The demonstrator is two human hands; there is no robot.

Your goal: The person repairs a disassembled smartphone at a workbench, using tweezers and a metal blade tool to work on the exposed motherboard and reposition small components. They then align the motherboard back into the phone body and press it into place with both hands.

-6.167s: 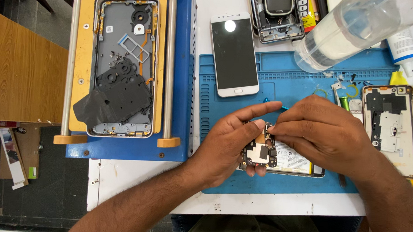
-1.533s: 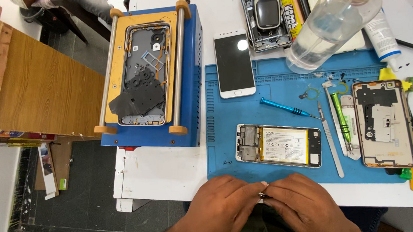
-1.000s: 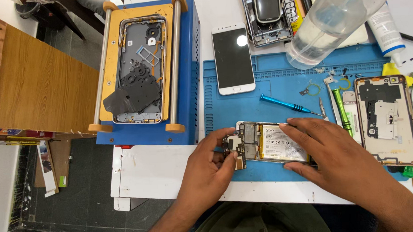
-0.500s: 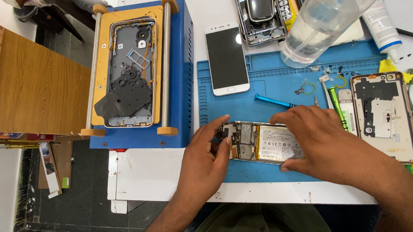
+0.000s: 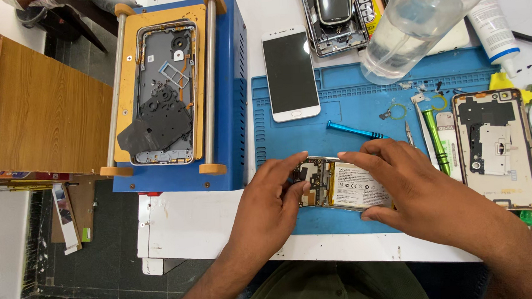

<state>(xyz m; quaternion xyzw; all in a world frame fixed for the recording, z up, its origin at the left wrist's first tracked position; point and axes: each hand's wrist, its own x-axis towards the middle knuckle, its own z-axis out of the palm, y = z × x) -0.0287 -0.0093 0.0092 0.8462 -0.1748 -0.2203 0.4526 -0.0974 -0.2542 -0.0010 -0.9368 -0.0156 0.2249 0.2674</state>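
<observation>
Both hands, left [image 5: 267, 196] and right [image 5: 411, 185], are gripping the opened phone [image 5: 344, 185], fingers clamped on its ends, on the blue mat [image 5: 347, 108]. Blue machine [image 5: 225, 92] sitting left, clear bottle [image 5: 409, 29] behind, white phone [image 5: 290, 72], blue screwdriver [image 5: 354, 130] close by.

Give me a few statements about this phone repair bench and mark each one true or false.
1. Both hands, left hand and right hand, touch the opened phone on the blue mat. True.
2. The white phone lies face down. False: its dark screen faces up.
3. The blue screwdriver is in the right hand. False: it lies on the mat, above the hands.
4. A clear bottle sits at the mat's top edge. True.
5. The blue machine holds a phone frame. True.
</observation>
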